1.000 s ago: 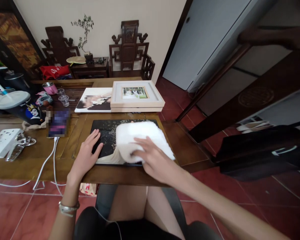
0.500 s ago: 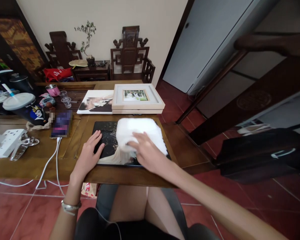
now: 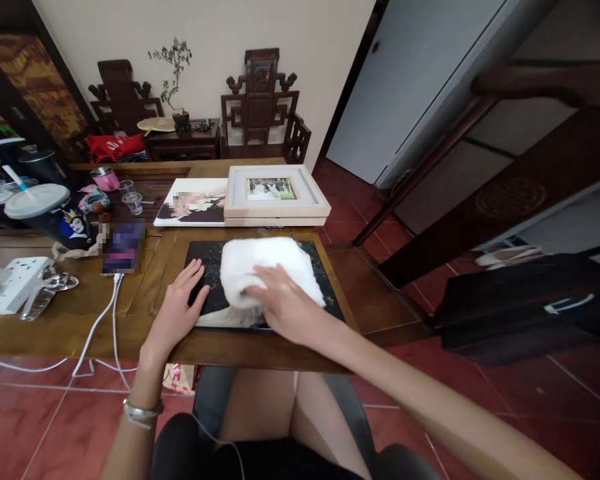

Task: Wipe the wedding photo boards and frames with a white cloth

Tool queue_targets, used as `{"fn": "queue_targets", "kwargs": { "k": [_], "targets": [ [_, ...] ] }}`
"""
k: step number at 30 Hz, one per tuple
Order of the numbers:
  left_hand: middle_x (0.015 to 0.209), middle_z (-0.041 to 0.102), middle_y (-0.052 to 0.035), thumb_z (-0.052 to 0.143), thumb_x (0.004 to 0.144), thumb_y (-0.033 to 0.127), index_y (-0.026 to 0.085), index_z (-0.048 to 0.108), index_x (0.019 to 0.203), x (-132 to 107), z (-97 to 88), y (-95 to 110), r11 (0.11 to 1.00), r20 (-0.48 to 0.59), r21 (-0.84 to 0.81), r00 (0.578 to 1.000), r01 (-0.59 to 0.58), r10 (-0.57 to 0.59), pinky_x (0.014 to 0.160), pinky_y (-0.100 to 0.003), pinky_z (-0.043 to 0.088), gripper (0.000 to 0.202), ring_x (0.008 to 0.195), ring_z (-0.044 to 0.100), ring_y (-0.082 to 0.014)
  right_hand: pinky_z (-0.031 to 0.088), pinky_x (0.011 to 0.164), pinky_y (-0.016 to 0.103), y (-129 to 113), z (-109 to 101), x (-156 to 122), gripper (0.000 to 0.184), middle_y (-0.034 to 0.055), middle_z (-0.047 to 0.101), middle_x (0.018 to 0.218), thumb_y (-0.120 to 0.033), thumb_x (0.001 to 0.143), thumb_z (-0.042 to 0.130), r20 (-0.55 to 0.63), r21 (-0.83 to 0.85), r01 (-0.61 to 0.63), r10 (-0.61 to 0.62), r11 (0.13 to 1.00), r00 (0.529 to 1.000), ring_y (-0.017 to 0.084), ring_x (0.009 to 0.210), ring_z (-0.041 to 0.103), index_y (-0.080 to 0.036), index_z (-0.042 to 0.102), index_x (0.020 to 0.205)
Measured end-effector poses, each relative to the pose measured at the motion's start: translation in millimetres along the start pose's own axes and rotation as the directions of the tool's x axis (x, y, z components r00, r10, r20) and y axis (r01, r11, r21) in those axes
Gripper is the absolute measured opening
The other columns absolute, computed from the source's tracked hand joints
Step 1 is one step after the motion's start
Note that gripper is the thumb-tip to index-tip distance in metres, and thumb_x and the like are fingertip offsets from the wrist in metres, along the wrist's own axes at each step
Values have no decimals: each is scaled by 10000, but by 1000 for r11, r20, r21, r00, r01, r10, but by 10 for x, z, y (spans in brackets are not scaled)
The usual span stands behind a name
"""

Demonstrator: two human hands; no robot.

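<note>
The right hand [image 3: 286, 309] lies flat, fingers spread, pressing a fluffy white folded cloth [image 3: 260, 265] onto the glossy black photo panel [image 3: 211, 257] on the brown wooden table [image 3: 80, 320]. The left hand [image 3: 177, 312], open, pins the panel's left edge (wiping, apparently). The bare right strip calls for a flat sideways stroke.

Bare arms; a silver bangle [image 3: 141, 412] circles the left wrist. Black clothing [image 3: 180, 448] covers the lap — a thin pale cable [image 3: 219, 443] crosses it.
</note>
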State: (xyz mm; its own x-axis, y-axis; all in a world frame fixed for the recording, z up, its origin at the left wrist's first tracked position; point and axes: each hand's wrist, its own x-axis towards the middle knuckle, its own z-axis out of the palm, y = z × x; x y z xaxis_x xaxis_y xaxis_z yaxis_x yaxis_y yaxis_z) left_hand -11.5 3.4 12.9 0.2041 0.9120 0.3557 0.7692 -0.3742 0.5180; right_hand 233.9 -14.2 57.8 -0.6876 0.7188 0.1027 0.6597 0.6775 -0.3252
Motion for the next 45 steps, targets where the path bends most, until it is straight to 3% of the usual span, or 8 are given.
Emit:
{"fn": "queue_targets", "kwargs": {
  "k": [5, 9, 14, 23, 30, 36, 40, 45],
  "targets": [
    [1457, 479, -156, 434, 963, 372, 124, 533, 1344, -1, -5, 10, 1000, 6, -15, 1000, 18, -18, 1150, -479, 320, 465, 1394, 392, -242, 333, 1025, 553, 395, -86, 656, 558, 195, 600, 1216, 25, 748, 411, -44, -64, -77, 75, 995, 996, 336, 1237, 465, -119, 592, 1256],
    [1473, 464, -143, 342, 995, 358, 137, 507, 1367, -4, -4, 17, 998, 15, -40, 999, 41, -41, 1169, -474, 283, 464, 1412, 362, -217, 354, 997, 540, 398, -75, 773, 557, 192, 610, 1179, 31, 757, 415, -73, -95, -118, 112, 988, 991, 335, 1190, 482, -121, 589, 1264],
    [1503, 422, -142, 312, 999, 334, 147, 468, 1398, -20, 7, 11, 997, 24, -45, 998, 55, -54, 1162, -483, 280, 467, 1428, 329, -215, 220, 1086, 661, 31, 68, 300, 509, 191, 508, 1382, 32, 751, 445, -34, -84, -70, 68, 994, 997, 381, 1343, 339, -136, 628, 1195],
    [1527, 388, -131, 299, 998, 295, 172, 438, 1415, -28, -12, 41, 997, 77, 12, 994, 81, -82, 1154, -498, 273, 457, 1440, 302, -214, 247, 1110, 657, -488, 169, -529, 344, 95, 552, 1362, -18, 778, 435, -48, 13, 110, -109, 994, 993, 338, 1357, 352, -219, 664, 938],
    [1520, 392, -151, 302, 991, 283, 132, 441, 1412, -25, -6, 12, 998, 81, 15, 995, 64, -65, 1158, -485, 273, 468, 1439, 302, -220, 267, 1085, 610, -70, 9, 279, 547, 149, 543, 1340, 47, 712, 458, 71, 14, -10, 9, 1000, 997, 358, 1314, 375, -159, 636, 1186],
    [1520, 397, -138, 315, 988, 279, 162, 451, 1410, -26, -6, 11, 999, 64, -12, 997, 52, -51, 1160, -486, 269, 458, 1438, 307, -218, 410, 949, 471, 383, -132, 985, 571, 172, 618, 1166, 28, 784, 390, 9, -51, -31, 31, 998, 999, 311, 1120, 512, -142, 584, 1293],
    [1519, 401, -131, 316, 987, 280, 177, 453, 1410, -25, -1, 13, 998, 59, -19, 997, 59, -57, 1154, -500, 272, 456, 1436, 312, -221, 410, 937, 454, 303, -114, 994, 571, 163, 633, 1134, 29, 775, 401, -2, -76, -73, 73, 994, 997, 308, 1098, 521, -142, 588, 1287],
    [1516, 407, -129, 313, 986, 287, 178, 453, 1411, -21, 4, 7, 998, 65, -13, 996, 55, -54, 1153, -503, 274, 461, 1434, 314, -226, 264, 1072, 589, -156, 127, 429, 472, 154, 561, 1314, -12, 761, 501, 28, -68, -22, 24, 997, 999, 363, 1282, 398, -180, 648, 1177]
  ]
}}
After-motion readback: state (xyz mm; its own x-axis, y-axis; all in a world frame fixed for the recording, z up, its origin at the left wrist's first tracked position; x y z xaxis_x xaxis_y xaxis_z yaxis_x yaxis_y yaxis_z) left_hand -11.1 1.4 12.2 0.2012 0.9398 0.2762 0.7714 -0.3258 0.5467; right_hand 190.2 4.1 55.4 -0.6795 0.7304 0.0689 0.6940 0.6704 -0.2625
